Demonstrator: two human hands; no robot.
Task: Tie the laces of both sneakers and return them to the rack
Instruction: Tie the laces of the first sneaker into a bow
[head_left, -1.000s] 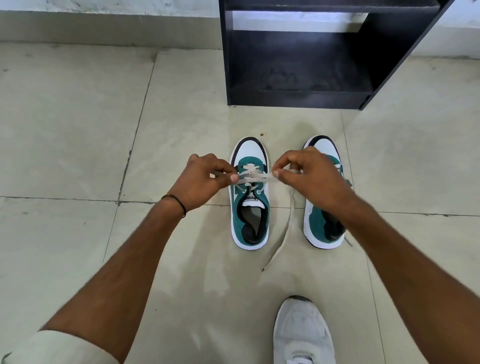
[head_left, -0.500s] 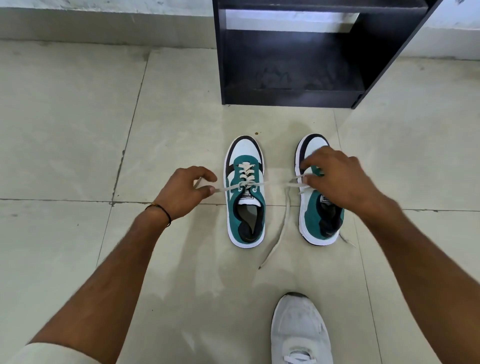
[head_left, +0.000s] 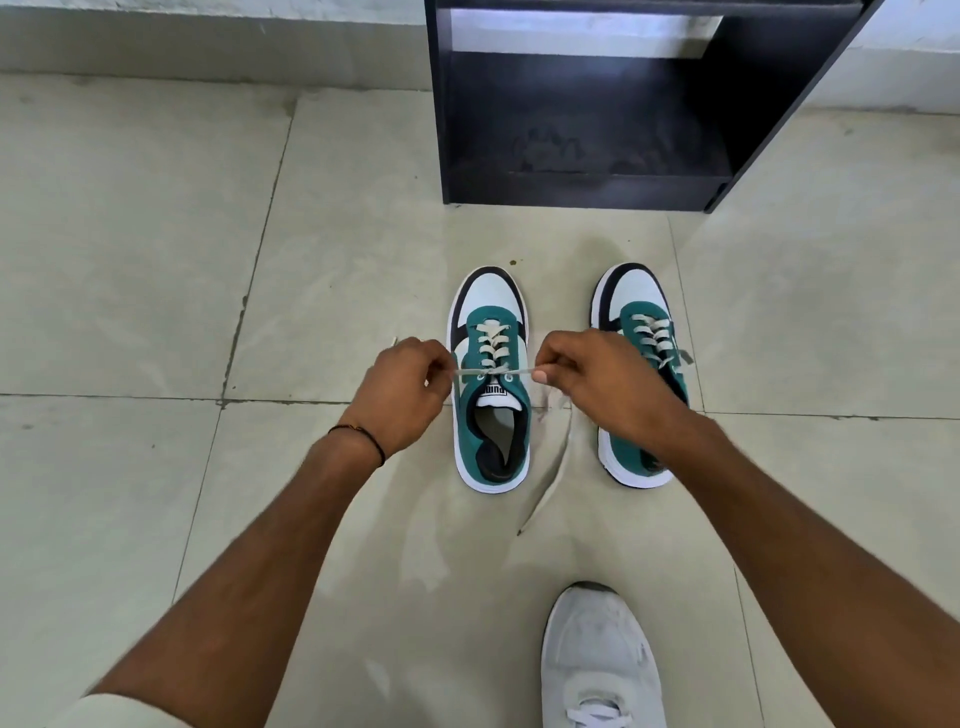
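Two green, white and black sneakers stand side by side on the tiled floor, toes toward the rack. Over the left sneaker (head_left: 491, 415), my left hand (head_left: 402, 395) pinches one end of its pale lace (head_left: 491, 371) on the left side. My right hand (head_left: 597, 384) pinches the other end on the right. The lace runs taut between them, crossed over the tongue. A long loose lace tail (head_left: 545, 478) trails on the floor between the shoes. The right sneaker (head_left: 636, 338) is partly hidden by my right wrist, with its lace ends lying loose.
A black open shoe rack (head_left: 582, 109) stands against the wall just beyond the sneakers, its lower shelf bare. My own white shoe (head_left: 597, 660) rests on the floor at the bottom right. Beige tiles surround everything.
My hands pulled wide apart, drawing the lace tight across the left sneaker, then came back in closer to the shoe, still pinching both ends.
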